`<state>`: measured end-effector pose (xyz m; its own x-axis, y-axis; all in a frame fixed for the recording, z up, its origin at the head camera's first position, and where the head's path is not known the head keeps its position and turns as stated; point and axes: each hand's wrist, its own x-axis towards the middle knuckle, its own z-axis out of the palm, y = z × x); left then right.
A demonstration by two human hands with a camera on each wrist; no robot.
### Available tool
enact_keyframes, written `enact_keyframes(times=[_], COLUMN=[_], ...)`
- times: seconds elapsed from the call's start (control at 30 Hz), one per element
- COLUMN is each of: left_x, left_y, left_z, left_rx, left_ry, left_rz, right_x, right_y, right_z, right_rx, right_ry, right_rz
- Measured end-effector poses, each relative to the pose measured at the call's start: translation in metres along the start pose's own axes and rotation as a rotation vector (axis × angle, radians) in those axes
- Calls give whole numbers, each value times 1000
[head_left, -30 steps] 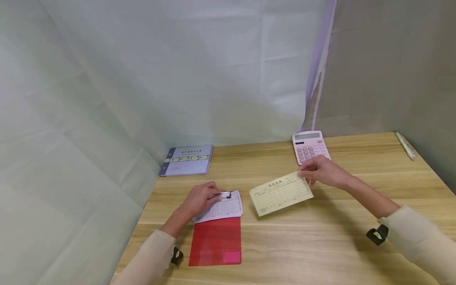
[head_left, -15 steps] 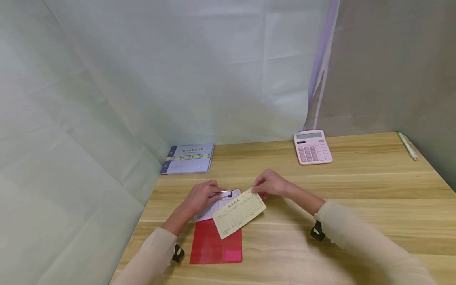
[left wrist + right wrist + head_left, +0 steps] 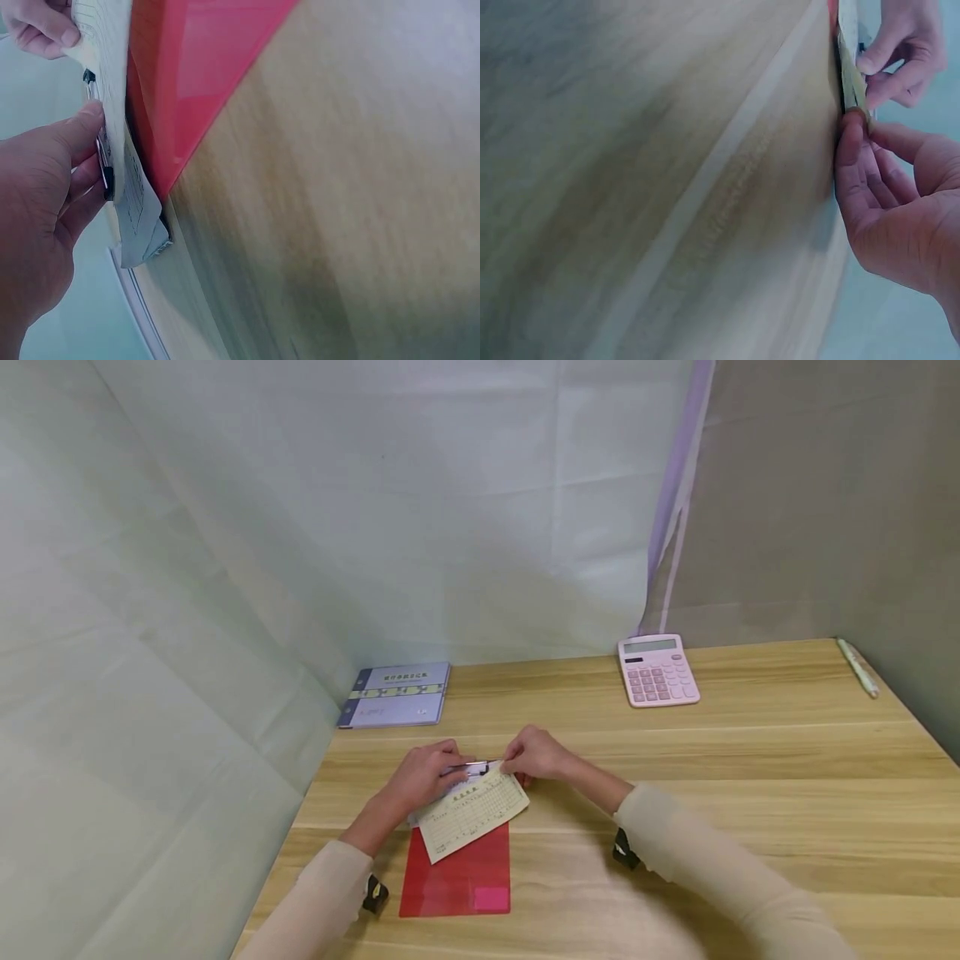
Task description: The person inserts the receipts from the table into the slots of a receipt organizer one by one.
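Note:
A red clipboard lies near the table's front left, white printed forms over its upper part. Along its top edge runs a metal clip with black ends. My left hand pinches this clip, thumb on the near side and fingers behind, as the left wrist view shows. My right hand pinches a pale yellow printed form by its upper right corner. The form slants across the white forms, its top edge close to the clip and its lower left corner over the red board. Right wrist view: the hands are close together.
A blue-grey account book lies at the back left. Toward the back stands a pink calculator, with a white pen at the far right edge. Pale cloth walls enclose the wooden table.
My right hand has brought the yellow form leftward from beside the board to over the white forms and up to the clip. The left hand stays at the clip.

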<state>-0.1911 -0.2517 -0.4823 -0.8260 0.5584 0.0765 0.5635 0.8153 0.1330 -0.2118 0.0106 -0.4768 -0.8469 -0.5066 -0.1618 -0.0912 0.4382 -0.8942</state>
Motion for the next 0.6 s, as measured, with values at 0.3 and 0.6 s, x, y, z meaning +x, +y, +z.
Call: enact_keyframes(times=[0.3,0.6], left_x=[-1,-1], left_y=[-1,-2], left_z=[2,4], left_rx=[42,71], left_ry=[47,92], left_rz=[99,181], right_x=[3,1], right_y=[0,-4], right_z=[5,10], right_rx=[-90,-203], right_ry=[25,87], right_rz=[-26,-77])
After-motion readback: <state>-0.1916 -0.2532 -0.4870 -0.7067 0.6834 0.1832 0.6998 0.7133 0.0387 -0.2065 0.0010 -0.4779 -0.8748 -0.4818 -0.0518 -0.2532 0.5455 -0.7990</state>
